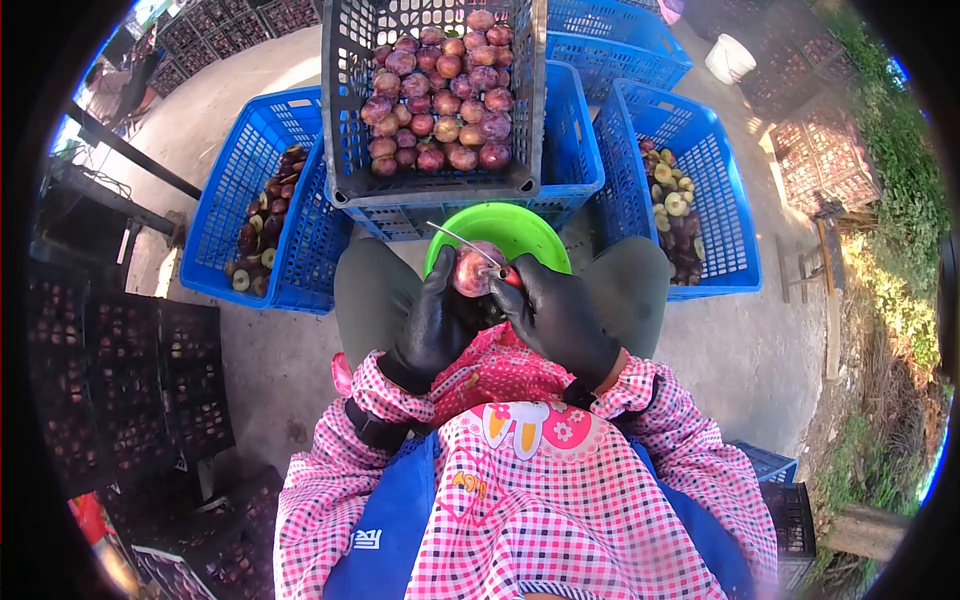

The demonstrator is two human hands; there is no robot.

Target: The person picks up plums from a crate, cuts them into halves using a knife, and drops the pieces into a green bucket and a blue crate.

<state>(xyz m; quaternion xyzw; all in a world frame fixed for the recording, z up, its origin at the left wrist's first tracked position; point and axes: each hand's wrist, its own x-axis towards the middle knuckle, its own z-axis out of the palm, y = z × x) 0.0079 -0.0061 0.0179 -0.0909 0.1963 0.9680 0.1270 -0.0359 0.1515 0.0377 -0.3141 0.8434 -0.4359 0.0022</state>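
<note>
In black gloves, my left hand (437, 322) is closed around a reddish-purple plum (474, 270) in front of my lap. My right hand (562, 312) grips a small knife (511, 277) by its red handle. Its thin metal blade crosses the upper face of the plum and points up to the left. Just beyond both hands, between my knees, sits a bright green bowl (525, 232), whose lower part my hands hide. A black crate (436, 187) holding many whole plums (448, 95) rests tilted on a blue crate (572, 150) ahead of me.
Blue crates on the left (305, 265) and right (728, 215) hold cut, yellow-fleshed and dark plums. Another blue crate (625, 50) and a white bucket (730, 60) stand behind. Stacked dark crates (130, 370) of fruit line the left side; plants (890, 180) border the right.
</note>
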